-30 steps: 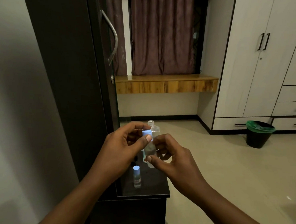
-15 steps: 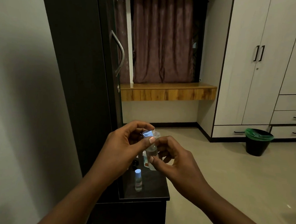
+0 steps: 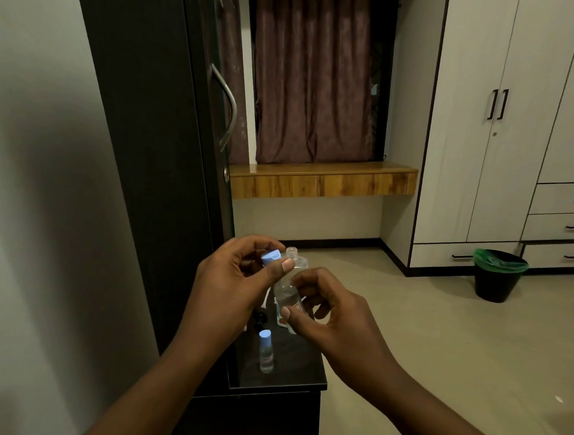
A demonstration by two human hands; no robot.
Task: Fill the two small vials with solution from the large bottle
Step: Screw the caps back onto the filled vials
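Note:
My right hand [image 3: 330, 312] pinches a small clear vial [image 3: 286, 293] between thumb and fingers, tilted slightly. My left hand [image 3: 235, 281] grips that vial's blue cap [image 3: 270, 257] at the vial's top; my left thumb hides the vial's mouth, so I cannot tell whether the cap is off. Just behind them stands the large clear bottle [image 3: 299, 260], its neck open, with most of its body hidden by my hands. A second small vial [image 3: 266, 351] with a blue cap stands upright on the dark table [image 3: 297, 367] below my hands.
A small black object [image 3: 260, 319] lies on the table under my left hand. A tall dark cabinet [image 3: 156, 144] with a metal handle rises at the left. A black bin [image 3: 498, 276] stands on the floor at the right, by white wardrobes [image 3: 483, 128].
The blue cap has tilted and shifted a little left in my left hand. Both hands stay together over the table, and the head camera has shifted.

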